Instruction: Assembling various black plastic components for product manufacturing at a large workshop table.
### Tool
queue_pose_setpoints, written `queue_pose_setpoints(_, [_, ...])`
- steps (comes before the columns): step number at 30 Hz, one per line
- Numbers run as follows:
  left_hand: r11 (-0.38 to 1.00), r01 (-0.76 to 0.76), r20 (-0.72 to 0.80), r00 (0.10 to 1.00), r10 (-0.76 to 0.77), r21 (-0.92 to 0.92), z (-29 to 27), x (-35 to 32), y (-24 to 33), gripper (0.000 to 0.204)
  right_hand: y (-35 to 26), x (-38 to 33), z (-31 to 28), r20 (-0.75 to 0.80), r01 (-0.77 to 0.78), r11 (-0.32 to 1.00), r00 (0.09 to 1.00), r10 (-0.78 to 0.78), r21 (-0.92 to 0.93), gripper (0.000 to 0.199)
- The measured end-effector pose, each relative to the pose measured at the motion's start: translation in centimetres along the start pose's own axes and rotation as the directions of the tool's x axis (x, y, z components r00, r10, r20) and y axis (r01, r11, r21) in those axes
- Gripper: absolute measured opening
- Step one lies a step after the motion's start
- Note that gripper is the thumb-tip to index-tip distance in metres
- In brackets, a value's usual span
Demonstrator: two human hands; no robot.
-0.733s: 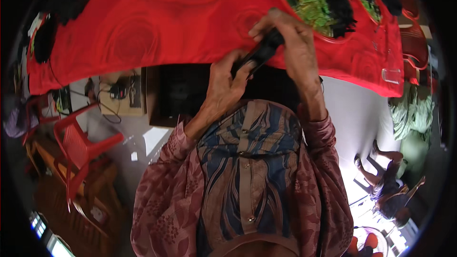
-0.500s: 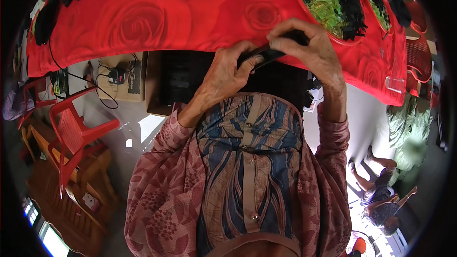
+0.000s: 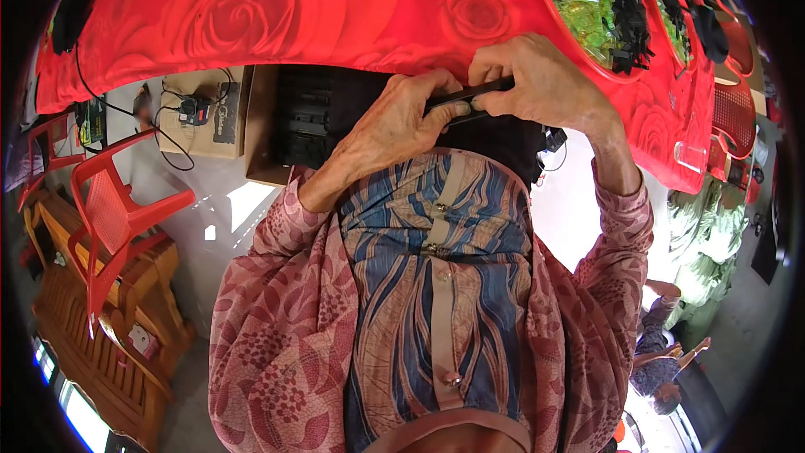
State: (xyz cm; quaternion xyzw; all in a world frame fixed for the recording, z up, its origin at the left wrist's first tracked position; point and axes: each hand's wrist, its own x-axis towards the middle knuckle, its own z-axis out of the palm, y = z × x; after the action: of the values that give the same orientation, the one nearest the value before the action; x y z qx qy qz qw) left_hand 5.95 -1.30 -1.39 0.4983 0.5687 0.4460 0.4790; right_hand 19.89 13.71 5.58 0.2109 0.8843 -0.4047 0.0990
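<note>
Bright daylight fills the scene, glaring white off the floor (image 3: pixel 579 210) at right. The centre is sharp. Fisheye bending curves the red table (image 3: pixel 352 8) edge, and the corners fall black.

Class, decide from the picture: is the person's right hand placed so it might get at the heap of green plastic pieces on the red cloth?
Probably yes. The right hand lies just beside the green plastic pieces, nothing between, though both hands grip a black strip.
</note>
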Motion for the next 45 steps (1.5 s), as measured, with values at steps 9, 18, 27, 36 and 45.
queue_pose_setpoints(9, [0.998,0.031,0.0,1.0,-0.031,-0.059,-0.2,-0.1,-0.6,0.022,0.3,1.3,-0.2,0.148,-0.05,0.997,0.988,0.042,0.051,0.016])
queue_pose_setpoints(18, [0.991,0.058,0.065,0.997,-0.051,-0.117,-0.7,-0.4,-0.8,0.016,-0.4,1.3,0.1,0.078,-0.073,0.997,0.995,0.07,0.036,0.019])
queue_pose_setpoints(27, [0.999,0.014,0.026,1.0,-0.013,-0.049,-0.4,-0.9,-1.1,0.02,-1.6,1.1,0.8,0.052,-0.085,0.996,0.995,0.085,-0.002,0.018])
queue_pose_setpoints(36, [0.992,0.017,0.019,1.0,-0.02,0.128,0.1,-0.7,-2.5,0.021,0.8,1.7,2.1,0.094,-0.087,0.99,0.993,0.077,0.109,0.017])
queue_pose_setpoints(45, [0.989,-0.092,-0.064,0.994,0.085,-0.119,-0.3,-0.7,-0.7,0.016,-0.9,0.1,-1.4,-0.104,0.16,0.947,0.985,-0.136,0.278,0.021])
